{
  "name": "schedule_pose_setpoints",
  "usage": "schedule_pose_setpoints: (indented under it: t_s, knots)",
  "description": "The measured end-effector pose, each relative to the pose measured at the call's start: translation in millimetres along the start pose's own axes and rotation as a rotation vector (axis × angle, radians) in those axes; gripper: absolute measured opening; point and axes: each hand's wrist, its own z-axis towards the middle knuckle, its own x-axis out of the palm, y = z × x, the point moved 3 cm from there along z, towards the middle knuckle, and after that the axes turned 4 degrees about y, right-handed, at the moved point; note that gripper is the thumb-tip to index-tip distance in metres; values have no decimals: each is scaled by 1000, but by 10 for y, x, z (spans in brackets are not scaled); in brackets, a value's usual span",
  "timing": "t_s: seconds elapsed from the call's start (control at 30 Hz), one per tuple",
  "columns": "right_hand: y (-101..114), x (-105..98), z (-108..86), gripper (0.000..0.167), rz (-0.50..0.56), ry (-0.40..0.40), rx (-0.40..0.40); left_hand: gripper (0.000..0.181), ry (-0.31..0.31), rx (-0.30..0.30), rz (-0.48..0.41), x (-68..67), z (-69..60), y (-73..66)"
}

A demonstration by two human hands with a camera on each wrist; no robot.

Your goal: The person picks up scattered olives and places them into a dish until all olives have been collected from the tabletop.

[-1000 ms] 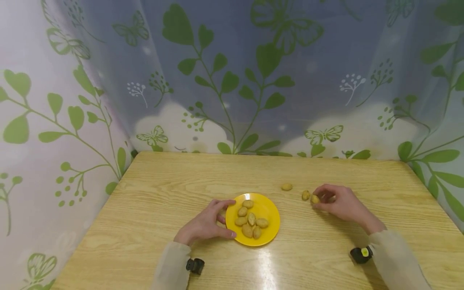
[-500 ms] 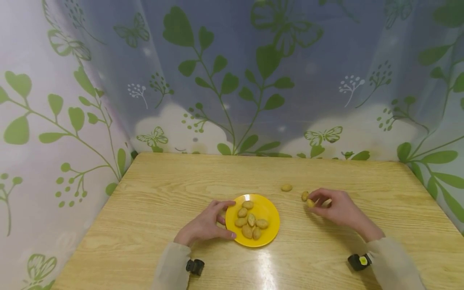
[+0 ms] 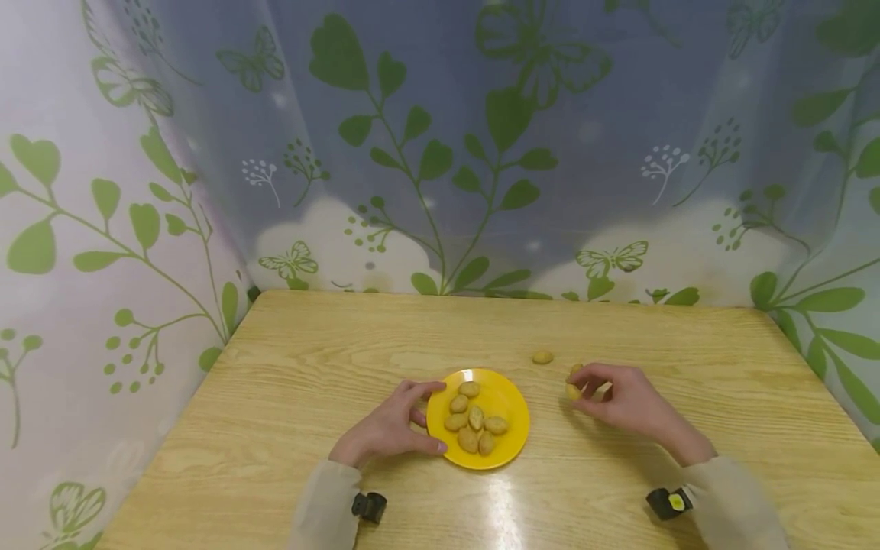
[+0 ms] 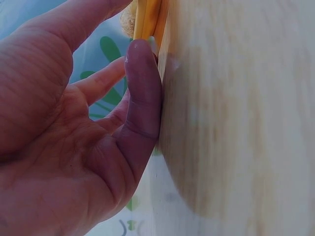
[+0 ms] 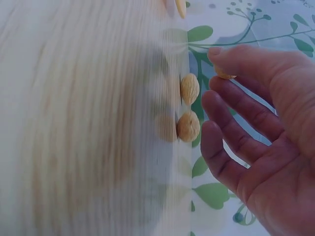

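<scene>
A yellow plate (image 3: 510,443) bears several tan walnuts (image 3: 476,417) in their shells. My left hand (image 3: 392,422) holds the plate's left side, thumb on the near rim and index finger on the far rim; in the left wrist view the orange-yellow rim (image 4: 147,19) shows beyond the fingers. Right of the plate, my right hand (image 3: 629,401) pinches one walnut (image 3: 573,392) between thumb and index finger. That walnut (image 5: 226,73) is mostly hidden by the fingers in the right wrist view. Behind it lies a partly covered walnut (image 3: 576,368), and farther left another walnut (image 3: 542,357).
The wooden table (image 3: 330,336) ends at the back against a patterned curtain (image 3: 440,229) with leaves and butterflies. Another curtain (image 3: 124,290) stands along the left side. Black cameras sit on both wrists, the right one (image 3: 667,504) near the table surface.
My right hand has moved left and slightly nearer with the pinched walnut, now partly covering a walnut on the table. The left hand and plate have stayed nearly in place.
</scene>
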Motion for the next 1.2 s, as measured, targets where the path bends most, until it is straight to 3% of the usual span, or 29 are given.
schedule_pose_setpoints:
  t_s: [0.7, 1.2]
  knots:
    - [296, 250, 207, 24, 57, 60, -31, 87, 10, 0, -4, 7, 1, 51]
    - [447, 448, 376, 24, 72, 105, -74, 87, 5, 7, 1, 8, 11, 3]
